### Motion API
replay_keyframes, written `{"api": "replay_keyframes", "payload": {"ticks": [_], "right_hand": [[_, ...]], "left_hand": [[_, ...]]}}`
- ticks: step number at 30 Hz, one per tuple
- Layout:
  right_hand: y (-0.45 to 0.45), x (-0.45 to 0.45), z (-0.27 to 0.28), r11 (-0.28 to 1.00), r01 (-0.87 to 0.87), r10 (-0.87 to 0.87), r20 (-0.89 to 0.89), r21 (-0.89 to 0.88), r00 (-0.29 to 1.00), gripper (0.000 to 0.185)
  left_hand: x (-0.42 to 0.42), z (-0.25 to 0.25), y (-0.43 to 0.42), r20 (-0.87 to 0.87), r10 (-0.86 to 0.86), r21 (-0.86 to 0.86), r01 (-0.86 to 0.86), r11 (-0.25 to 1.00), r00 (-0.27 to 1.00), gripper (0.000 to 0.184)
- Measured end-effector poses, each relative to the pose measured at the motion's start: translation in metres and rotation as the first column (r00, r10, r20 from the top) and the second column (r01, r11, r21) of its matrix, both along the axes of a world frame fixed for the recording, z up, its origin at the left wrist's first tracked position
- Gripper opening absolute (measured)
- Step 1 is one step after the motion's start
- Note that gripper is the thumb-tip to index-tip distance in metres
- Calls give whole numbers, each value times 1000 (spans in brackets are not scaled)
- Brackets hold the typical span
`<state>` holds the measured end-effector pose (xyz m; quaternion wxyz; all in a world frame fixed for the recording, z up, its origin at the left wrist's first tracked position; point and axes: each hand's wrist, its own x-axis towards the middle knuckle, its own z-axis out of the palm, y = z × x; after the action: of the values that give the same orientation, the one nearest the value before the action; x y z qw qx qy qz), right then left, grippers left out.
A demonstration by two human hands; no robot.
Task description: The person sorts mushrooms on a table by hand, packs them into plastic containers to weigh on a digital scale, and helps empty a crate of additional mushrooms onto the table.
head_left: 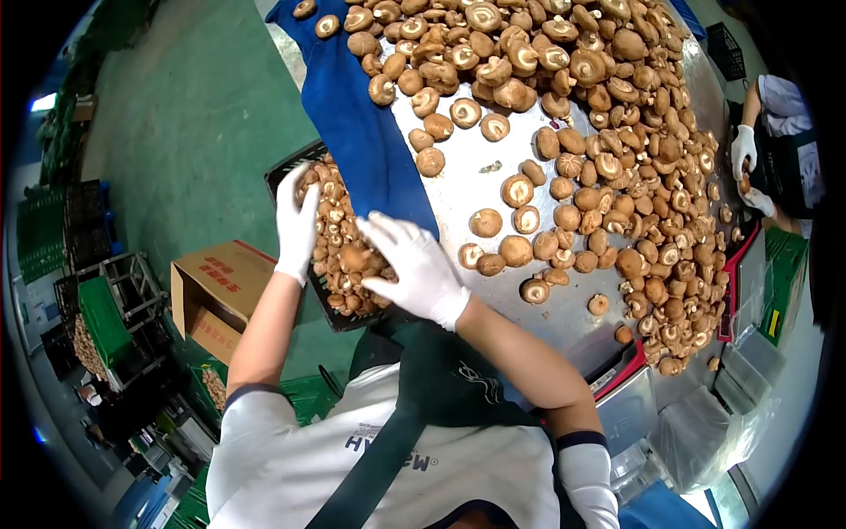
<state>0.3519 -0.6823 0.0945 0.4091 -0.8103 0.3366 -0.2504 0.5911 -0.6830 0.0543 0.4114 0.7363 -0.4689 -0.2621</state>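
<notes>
A black crate (273, 181) filled with brown shiitake mushrooms (330, 242) stands at the table's left edge, in front of my body. My left hand (297, 225), in a white glove, is at the crate's left side, with thumb and fingers apart and curved by the mushrooms. Over the crate's right side is my right hand (414, 269), also gloved, its fingers and thumb spread. One slightly blurred mushroom (355, 257) shows between the hands. Neither hand visibly grips anything.
A metal table (458, 181) carries a large heap of mushrooms (617, 167). Blue cloth (357, 115) drapes over its left edge. A cardboard box (220, 286) sits left on the green floor (194, 132). At right, a co-worker's gloved hand (743, 150) is near a mushroom.
</notes>
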Motion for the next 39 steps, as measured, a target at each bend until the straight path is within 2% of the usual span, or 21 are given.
{"api": "replay_keyframes", "payload": {"ticks": [1, 4, 5, 9, 12, 14, 16, 17, 18, 20, 21, 22, 23, 24, 25, 28, 30, 32, 34, 36, 39], "right_hand": [[7, 1, -5, 999, -14, 14, 9, 36, 1000, 60], [9, -27, -38, 973, -36, -62, -407, -230, 911, 51], [5, -46, -40, 982, 35, -124, -493, -186, 861, 44], [0, -118, -33, 923, 141, -319, -507, -357, 801, 29], [1, -159, -19, 825, 287, -515, -439, -487, 736, 23], [4, -183, -22, 789, 397, -583, -369, -468, 724, 21], [6, -206, -21, 709, 584, -699, -280, -396, 658, 25], [7, -220, -27, 703, 628, -710, -277, -335, 648, 29], [9, -232, -29, 698, 636, -715, -273, -330, 643, 29], [14, -250, -36, 663, 668, -748, -251, -338, 615, 27], [15, -256, -36, 645, 690, -764, -236, -329, 601, 24], [15, -262, -37, 621, 710, -784, -256, -332, 566, 20], [14, -267, -37, 593, 731, -805, -249, -337, 538, 19], [11, -270, -36, 566, 750, -824, -243, -341, 511, 18], [5, -264, -24, 541, 718, -839, -231, -437, 492, 17], [-12, -217, -6, 594, 734, -795, -100, -329, 599, 19], [-17, -182, -22, 727, 587, -672, -191, -358, 716, 28], [-21, -150, -39, 859, 435, -505, -591, -271, 629, 34], [-24, -144, -61, 769, 494, -639, -507, -405, 579, 35], [-22, -143, -57, 757, 549, -654, -430, -355, 623, 31], [1, -114, -14, 828, 456, -543, -262, -326, 798, 35]], "left_hand": [[-14, 12, -22, 100, -103, -50, 109, 993, 990, 36], [-53, 15, -83, 351, -395, -127, 461, 878, 849, 37], [-73, 9, -99, 434, -410, -130, 506, 853, 803, 39], [-133, -15, -136, 716, -426, -11, 620, 784, 552, 47], [-153, -14, -141, 727, -345, -34, 533, 845, 593, 43], [-146, -18, -143, 669, -389, -20, 539, 842, 634, 39], [-143, 8, -127, 334, -470, 68, 476, 877, 817, 40], [-132, 3, -117, 292, -406, -67, 442, 894, 866, 41], [-122, 18, -103, 172, -384, 25, 385, 922, 907, 39], [-94, 33, -73, -73, -260, -30, 258, 966, 963, 31], [-69, 31, -57, -27, -212, 11, 213, 977, 977, 28], [-45, 27, -40, -144, -139, 82, 152, 985, 980, 27], [-32, 39, -24, 146, -140, 186, 112, 976, 979, 27], [-4, 23, -6, 245, -197, 220, 144, 965, 949, 30], [12, 13, 10, 494, -229, 231, 128, 965, 838, 33], [1, -4, 38, 228, -121, 174, 82, 981, 966, 35], [-56, 20, 36, 6, -125, 218, 121, 969, 992, 32], [-85, 19, 33, 15, -268, 203, 259, 944, 963, 30], [-102, 28, 28, 188, -445, 4, 453, 892, 875, 30], [-97, 36, 24, 248, -454, -61, 482, 874, 856, 31], [-72, 33, 17, -67, -247, -66, 243, 968, 967, 28]]}}
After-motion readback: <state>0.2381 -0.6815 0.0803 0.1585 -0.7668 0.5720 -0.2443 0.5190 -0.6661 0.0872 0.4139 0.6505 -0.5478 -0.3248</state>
